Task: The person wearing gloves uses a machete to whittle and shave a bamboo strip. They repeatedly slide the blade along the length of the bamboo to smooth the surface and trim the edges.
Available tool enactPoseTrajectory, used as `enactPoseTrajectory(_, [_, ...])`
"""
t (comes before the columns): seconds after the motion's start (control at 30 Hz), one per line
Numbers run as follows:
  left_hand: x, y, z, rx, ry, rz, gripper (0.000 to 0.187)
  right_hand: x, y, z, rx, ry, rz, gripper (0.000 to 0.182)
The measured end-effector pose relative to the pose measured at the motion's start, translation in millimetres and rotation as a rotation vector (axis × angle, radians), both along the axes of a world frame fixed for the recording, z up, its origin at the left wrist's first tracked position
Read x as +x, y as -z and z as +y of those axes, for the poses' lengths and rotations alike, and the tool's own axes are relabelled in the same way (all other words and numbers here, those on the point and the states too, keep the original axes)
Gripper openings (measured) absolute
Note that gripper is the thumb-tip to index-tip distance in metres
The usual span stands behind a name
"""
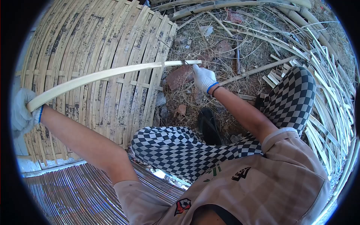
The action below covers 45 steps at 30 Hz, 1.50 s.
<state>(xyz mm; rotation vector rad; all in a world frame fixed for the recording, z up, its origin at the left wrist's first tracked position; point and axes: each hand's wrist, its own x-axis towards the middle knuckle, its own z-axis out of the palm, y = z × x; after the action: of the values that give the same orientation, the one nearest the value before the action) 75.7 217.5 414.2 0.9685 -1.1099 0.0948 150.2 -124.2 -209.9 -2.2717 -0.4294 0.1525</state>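
Note:
A long, pale bamboo strip (101, 75) arcs across the view from left to right. My left hand (23, 112), in a white glove with a blue cuff, is closed around its left end. Near the strip's right end is my right hand (204, 78), gloved the same way, its fingers curled. A thin dark piece, perhaps a blade, crosses the strip just beyond these fingertips; what the hand grips is mostly hidden. Below that end, a reddish brick (179, 77) lies on the ground.
A woven bamboo panel (93, 41) spreads on the left. Split bamboo strips (333, 101) pile along the right, with bamboo poles (232, 4) at the top. A dark sandal (208, 125) rests on straw-strewn ground by my checkered trousers. Thin dark rods or slats (78, 195) lie lower left.

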Motion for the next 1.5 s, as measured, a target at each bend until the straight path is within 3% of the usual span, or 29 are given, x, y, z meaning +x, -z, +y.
enactPoseTrajectory(0.07, [3.7, -0.1, 3.1, 0.004, 0.092, 0.007, 0.039, -2.0, 11.8, -3.5, 0.002, 0.002, -0.021, 0.018])
enactPoseTrajectory(0.13, [3.1, -3.0, 2.0, -0.009, 0.127, 0.008, 0.036, 8.7, 58.1, -14.1, -0.142, 0.088, 0.34, 0.026])
enactPoseTrajectory(0.2, [6.9, -8.2, -3.8, 0.002, 0.14, -0.009, 0.035, 22.0, 88.9, -29.0, -0.183, 0.053, 0.409, 0.031])
enactPoseTrajectory(0.33, [26.0, -0.8, -55.7, 0.104, 0.205, -0.03, 0.037, 12.0, 56.7, -0.1, -0.089, 0.101, 0.261, 0.03])
enactPoseTrajectory(0.43, [31.3, -8.6, -35.2, 0.01, 0.26, 0.029, 0.038, 2.5, 23.6, -5.2, -0.003, 0.075, 0.177, 0.029])
enactPoseTrajectory(0.6, [24.9, 26.1, -70.3, -0.098, 0.363, -0.043, 0.038, 4.9, 100.2, -35.0, -0.227, 0.084, 0.343, 0.03])
enactPoseTrajectory(0.7, [10.3, 43.9, -114.7, -0.022, 0.366, -0.007, 0.036, 9.6, 107.7, -32.8, -0.167, 0.06, 0.377, 0.03])
enactPoseTrajectory(0.77, [-7.2, 49.2, -126.3, 0.001, -0.022, -0.05, 0.027, 15.5, 138.6, -20.8, -0.118, 0.044, 0.391, 0.032])
enactPoseTrajectory(0.8, [-16.2, 51.9, -131.9, 0.029, -0.215, -0.052, 0.029, 13.5, 136.0, -21.4, -0.007, 0.059, 0.443, 0.033])
enactPoseTrajectory(0.87, [-25.7, 75.2, -185.1, -0.069, -0.751, -0.093, 0.043, 13.5, 126.1, -24.0, -0.018, 0.084, 0.464, 0.035])
enactPoseTrajectory(0.9, [-29.0, 81.4, -206.6, -0.119, -0.955, -0.056, 0.05, 13.5, 113.7, -24.1, -0.024, 0.103, 0.425, 0.036])
enactPoseTrajectory(0.97, [-28.8, 76.1, -224.3, -0.247, -1.087, 0.159, 0.061, 14.8, 70.9, -29.7, -0.033, 0.144, 0.349, 0.038])
enactPoseTrajectory(1.07, [-16.7, 57.9, -127.3, 0.012, -0.558, 0.27, 0.072, 19.1, -21.1, -25.9, 0.054, 0.087, 0.235, 0.038])
enactPoseTrajectory(1.2, [-4.5, 59.0, -124.4, 0.165, -0.182, 0.135, 0.079, -1.0, -158.6, -29.6, 0.342, -0.053, 0.082, 0.037])
enactPoseTrajectory(1.33, [-2.2, 58.2, -133.6, 0.219, -0.074, 0.107, 0.08, -23.8, -220.7, -40.6, 0.498, -0.143, -0.124, 0.033])
enactPoseTrajectory(1.5, [-16.3, 65.1, -156.0, 0.138, -0.429, 0.131, 0.077, -63.0, -265.7, -51.1, 0.592, -0.178, -0.149, 0.025])
